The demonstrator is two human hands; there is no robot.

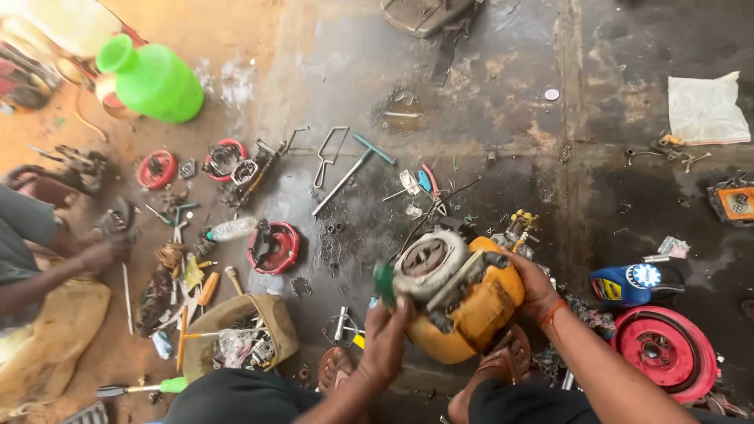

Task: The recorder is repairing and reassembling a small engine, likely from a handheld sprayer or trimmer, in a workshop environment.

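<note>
A small engine with a yellow housing (pixel 475 314) and a grey round flywheel face sits tilted in front of me on the oily floor. My right hand (pixel 534 286) grips its right side. My left hand (pixel 386 334) holds a tool with a green handle (pixel 384 283) against the engine's left edge; the handle is blurred. My sandalled feet show just below the engine.
Another person's hand (pixel 98 251) works at the left among scattered tools. A green plastic jug (pixel 153 78), red round covers (pixel 667 349) (pixel 275 247), a T-handle wrench (pixel 349 169), a tan bag of parts (pixel 243 334), a blue oil bottle (pixel 624 284) and a white cloth (pixel 707 110) lie around.
</note>
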